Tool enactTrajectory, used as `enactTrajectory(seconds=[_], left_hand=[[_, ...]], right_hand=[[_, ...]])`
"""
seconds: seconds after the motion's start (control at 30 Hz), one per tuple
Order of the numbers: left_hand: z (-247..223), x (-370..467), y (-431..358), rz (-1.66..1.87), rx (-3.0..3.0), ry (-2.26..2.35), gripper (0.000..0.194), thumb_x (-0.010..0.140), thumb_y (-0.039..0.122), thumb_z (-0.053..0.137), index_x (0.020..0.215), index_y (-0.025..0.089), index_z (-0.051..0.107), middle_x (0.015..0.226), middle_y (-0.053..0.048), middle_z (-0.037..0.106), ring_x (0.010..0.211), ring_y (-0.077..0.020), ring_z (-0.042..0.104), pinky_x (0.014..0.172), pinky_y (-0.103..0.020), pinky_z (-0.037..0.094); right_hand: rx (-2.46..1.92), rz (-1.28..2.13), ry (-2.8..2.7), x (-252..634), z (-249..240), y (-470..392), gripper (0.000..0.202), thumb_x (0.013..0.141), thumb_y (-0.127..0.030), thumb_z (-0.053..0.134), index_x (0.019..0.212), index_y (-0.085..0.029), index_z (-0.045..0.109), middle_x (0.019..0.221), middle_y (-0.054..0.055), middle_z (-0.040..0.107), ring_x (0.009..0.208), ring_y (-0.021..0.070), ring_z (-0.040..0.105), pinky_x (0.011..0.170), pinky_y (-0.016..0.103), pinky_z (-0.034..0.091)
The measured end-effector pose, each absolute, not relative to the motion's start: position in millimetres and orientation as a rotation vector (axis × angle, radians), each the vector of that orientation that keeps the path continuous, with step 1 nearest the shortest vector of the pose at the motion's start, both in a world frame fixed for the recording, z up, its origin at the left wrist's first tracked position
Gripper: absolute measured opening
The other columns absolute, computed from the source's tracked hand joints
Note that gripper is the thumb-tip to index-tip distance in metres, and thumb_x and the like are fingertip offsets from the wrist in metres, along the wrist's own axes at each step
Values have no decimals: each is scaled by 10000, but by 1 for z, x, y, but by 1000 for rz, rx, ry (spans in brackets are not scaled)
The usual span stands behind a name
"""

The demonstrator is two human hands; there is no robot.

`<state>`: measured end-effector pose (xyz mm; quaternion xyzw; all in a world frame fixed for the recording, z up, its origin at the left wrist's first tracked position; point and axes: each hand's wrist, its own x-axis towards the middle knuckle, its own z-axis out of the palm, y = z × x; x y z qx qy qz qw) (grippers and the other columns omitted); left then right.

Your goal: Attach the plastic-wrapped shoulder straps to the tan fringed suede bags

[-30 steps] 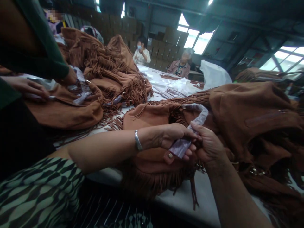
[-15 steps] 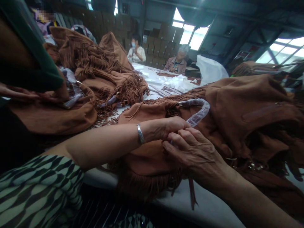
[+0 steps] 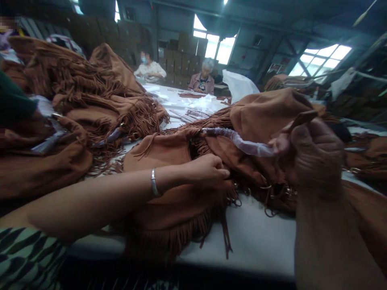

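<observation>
A brown fringed bag (image 3: 163, 151) lies on the white table in front of me. Its handle (image 3: 238, 141), wrapped in clear plastic, stretches from a metal ring at the bag's top toward the right. My right hand (image 3: 314, 153) is closed round the far end of this handle, with a brown strap end sticking up between the fingers. Over the bag's right side is my left hand (image 3: 208, 171), its fingers curled together at the bag's edge; what they pinch, if anything, is hidden. A silver bracelet sits on the left wrist.
Piled fringed bags (image 3: 121, 100) stand at the left, near a co-worker's green sleeve (image 3: 15, 100). More brown bags (image 3: 269, 112) lie behind and right of my hands. Two people sit across the white table (image 3: 256, 237); plastic wrap (image 3: 205, 102) lies near them.
My hands have come apart. My right hand has moved right and up, drawing the wrapped handle out straighter; my left hand stays at the bag. The camera view has turned right.
</observation>
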<state>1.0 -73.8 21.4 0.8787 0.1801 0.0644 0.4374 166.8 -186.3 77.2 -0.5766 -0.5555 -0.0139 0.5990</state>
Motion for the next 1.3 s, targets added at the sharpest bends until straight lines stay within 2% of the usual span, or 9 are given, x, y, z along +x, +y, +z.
enactTrajectory(seconds=[0.13,0.23,0.33,0.47,0.63,0.77,0.93,1.1,1.3], left_hand=[[19,23,-93,-133,2655,461,426,780,568,471,851,164,587,882,-115,651,810,-277,618,698,-359,459],[8,39,-101,-223,2600,565,492,694,550,595,967,141,569,916,-157,642,855,-310,615,727,-364,459],[-2,38,-95,-138,2560,560,455,707,467,599,1018,142,529,901,-124,615,815,-272,599,673,-315,439],[6,5,-73,-83,2497,482,324,714,397,613,912,183,473,873,-25,552,751,-176,532,570,-231,368],[25,-39,-64,65,2208,378,277,739,312,624,839,180,401,805,28,435,736,-116,421,592,-201,315],[18,-49,-62,167,2019,384,306,737,319,645,804,185,378,744,50,366,663,-88,352,573,-191,298],[18,-48,-61,227,2009,377,349,721,395,691,827,165,451,781,40,409,692,-90,377,601,-201,318],[34,-34,-49,340,1577,119,411,720,267,714,1032,151,474,968,-33,514,901,-136,505,817,-271,398],[17,-20,-25,114,1129,-80,358,674,272,745,943,123,561,925,-38,586,868,-129,561,867,-270,392]], right_hand=[[-1474,-89,-1343,164,56,-190,219,844,-368,605,701,-206,573,547,-19,510,455,132,448,437,273,346],[-1569,-60,-1408,159,31,-187,268,870,-378,570,676,-192,552,539,-31,542,466,112,478,478,246,367],[-1566,51,-1375,161,10,-186,262,895,-402,526,748,-187,555,573,-27,593,513,119,535,544,244,412],[-1504,81,-1290,167,-1,-190,267,896,-422,516,774,-189,559,577,-24,597,536,136,550,579,262,440],[-1542,-30,-1269,156,-7,-190,279,896,-420,510,778,-186,608,683,15,649,609,156,589,595,270,440],[-1537,-147,-1211,130,-13,-181,239,885,-409,526,841,-184,593,629,-2,622,544,149,564,537,257,427],[-1525,-189,-1140,113,-8,-167,238,890,-395,521,789,-182,550,583,-20,561,499,138,531,504,250,416],[-1475,-176,-1087,107,5,-154,215,862,-388,572,802,-183,557,594,-24,564,522,140,536,533,260,426],[-1420,-162,-1076,100,17,-143,204,826,-371,631,802,-176,576,593,-24,558,517,123,522,510,245,417]])
